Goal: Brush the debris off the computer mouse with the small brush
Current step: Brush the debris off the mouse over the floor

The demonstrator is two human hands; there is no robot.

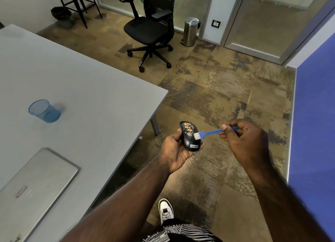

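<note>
My left hand [174, 151] cups a glossy black computer mouse [189, 135], held above the carpet just off the grey surface [81, 82]. Tan crumbs [187, 126] dust its far end. At three o'clock, my right hand [243, 138] pinches a small blue plastic brush [208, 132], white bristles touching the mouse.

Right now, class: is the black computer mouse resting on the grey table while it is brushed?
No. The black computer mouse is held in the left hand above the floor, off the grey table.
</note>
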